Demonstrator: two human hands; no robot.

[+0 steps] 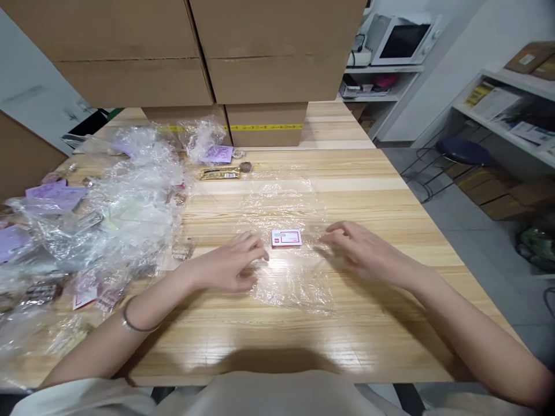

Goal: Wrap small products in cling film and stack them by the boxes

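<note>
on crinkled clear film (290,289) spread over the table (368,199), a small white-and-red box (286,238) lay flat. to its left, the left hand (229,264) had its fingers parted and loosely curled, empty; to its right, the right hand (363,251) was likewise half open and empty. farther left lay heaped clear wrappers (141,179).

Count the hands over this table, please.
2: the left hand is to the left of the small white-and-red pack on the clear plastic, and the right hand is to its right. No others show.
</note>
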